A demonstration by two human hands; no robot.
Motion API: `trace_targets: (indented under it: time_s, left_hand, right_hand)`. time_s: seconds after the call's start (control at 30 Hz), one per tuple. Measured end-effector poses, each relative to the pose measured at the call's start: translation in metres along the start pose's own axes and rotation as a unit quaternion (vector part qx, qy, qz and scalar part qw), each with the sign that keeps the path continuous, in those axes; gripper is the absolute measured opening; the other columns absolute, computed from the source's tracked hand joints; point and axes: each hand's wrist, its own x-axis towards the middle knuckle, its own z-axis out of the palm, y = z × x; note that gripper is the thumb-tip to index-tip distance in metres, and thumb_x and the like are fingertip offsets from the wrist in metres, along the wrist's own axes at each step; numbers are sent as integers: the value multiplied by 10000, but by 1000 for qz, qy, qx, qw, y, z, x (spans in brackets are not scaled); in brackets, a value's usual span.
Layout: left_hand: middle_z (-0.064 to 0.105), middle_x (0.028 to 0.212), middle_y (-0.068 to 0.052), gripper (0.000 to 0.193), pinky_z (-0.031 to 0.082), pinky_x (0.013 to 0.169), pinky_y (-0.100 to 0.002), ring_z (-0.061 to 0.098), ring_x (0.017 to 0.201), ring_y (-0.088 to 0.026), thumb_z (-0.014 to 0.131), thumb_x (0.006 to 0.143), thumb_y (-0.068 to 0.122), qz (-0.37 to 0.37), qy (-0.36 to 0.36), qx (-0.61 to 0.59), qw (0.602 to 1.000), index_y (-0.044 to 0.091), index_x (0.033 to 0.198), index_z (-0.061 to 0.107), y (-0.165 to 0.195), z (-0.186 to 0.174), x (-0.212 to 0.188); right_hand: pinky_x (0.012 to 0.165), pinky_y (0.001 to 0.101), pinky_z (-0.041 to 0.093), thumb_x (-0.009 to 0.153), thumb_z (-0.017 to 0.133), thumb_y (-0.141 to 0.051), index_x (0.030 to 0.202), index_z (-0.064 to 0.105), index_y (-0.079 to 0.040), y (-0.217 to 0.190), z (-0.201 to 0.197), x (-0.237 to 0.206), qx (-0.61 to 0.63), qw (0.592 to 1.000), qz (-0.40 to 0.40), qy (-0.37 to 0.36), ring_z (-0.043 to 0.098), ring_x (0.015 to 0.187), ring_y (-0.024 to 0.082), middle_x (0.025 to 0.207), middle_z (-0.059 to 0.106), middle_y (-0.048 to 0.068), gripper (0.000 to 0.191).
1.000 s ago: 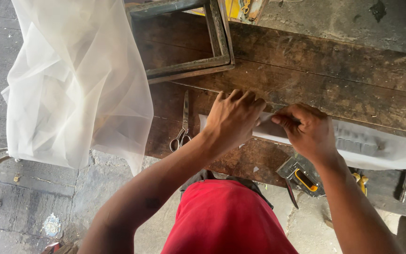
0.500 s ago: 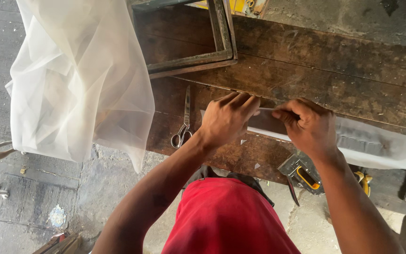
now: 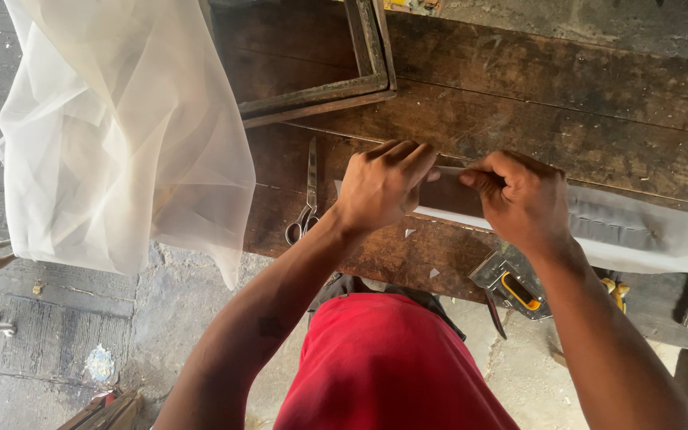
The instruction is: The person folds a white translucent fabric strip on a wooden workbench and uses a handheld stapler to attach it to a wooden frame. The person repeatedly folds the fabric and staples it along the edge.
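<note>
Working from the biggest thing down: the dark plank workbench [image 3: 567, 103] filled the upper frame, and a large loose sheet of white mesh cloth [image 3: 121, 135] hung off its left end, uncut and unfixed as far as could be seen. A wooden frame [image 3: 316, 97] lay at the bench's top, bare on the corner visible, no cloth on it. A narrow strip of the same white cloth [image 3: 639, 235] ran along the bench's near edge from your hands out to the right, creased and folded there.

Your left hand [image 3: 382, 185] lay knuckles up on the strip's left end, fingers together and curled down onto it. Your right hand [image 3: 519, 199] had thumb and fingers pinched shut on the strip's top edge, just beside the left.

Judgement: the strip looked partly folded, right portion done, the end under your hands in progress. Stapling appeared not begun; the staple gun [image 3: 511, 285] sat untouched below your right wrist. Scissors [image 3: 306, 203] lay closed left of your left hand. Small white offcuts [image 3: 409, 233] dotted the wood.
</note>
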Motion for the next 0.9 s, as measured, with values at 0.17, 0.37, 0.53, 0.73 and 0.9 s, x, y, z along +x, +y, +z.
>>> trace_targets:
  time_s: [0.17,0.37,0.53,0.73,0.9]
  left_hand:
    - [658,782,-57,203,528,579,-367,684,745,-213,732,935,111,7,7,-4,1000,88,877,539,-1,0,4]
    - [677,798,-51,186,532,596,-381,689,777,-217,740,900,93,-12,10,-23,1000,88,876,555,-4,4,2]
    - [683,791,-32,143,524,567,-351,668,727,-170,721,894,72,-28,-25,-7,999,109,891,583,-6,7,6]
    - [669,809,-67,267,527,491,-346,655,637,-189,720,950,198,-112,-257,85,956,62,1149,606,-3,-3,38]
    - [677,985,-99,461,559,676,-436,611,943,-251,816,761,393,-50,-214,157,963,71,1053,662,22,6,44]
  right_hand:
    - [487,270,446,1017,770,-153,893,724,-96,2,-2,3,-4,1000,-16,5,621,581,100,757,709,34,143]
    - [473,265,421,1007,799,-153,861,723,-85,0,0,5,-5,1000,-4,13,608,554,101,722,705,37,178]
    - [456,260,431,1005,794,-145,883,743,-80,-1,1,6,2,1000,18,9,612,556,85,771,736,36,147]
    - [506,271,487,985,797,-168,874,743,-96,3,0,9,16,999,31,-6,640,590,81,795,742,33,143]
    - [531,299,511,997,783,-166,888,738,-97,5,1,9,35,999,36,-8,669,610,112,814,755,37,136]
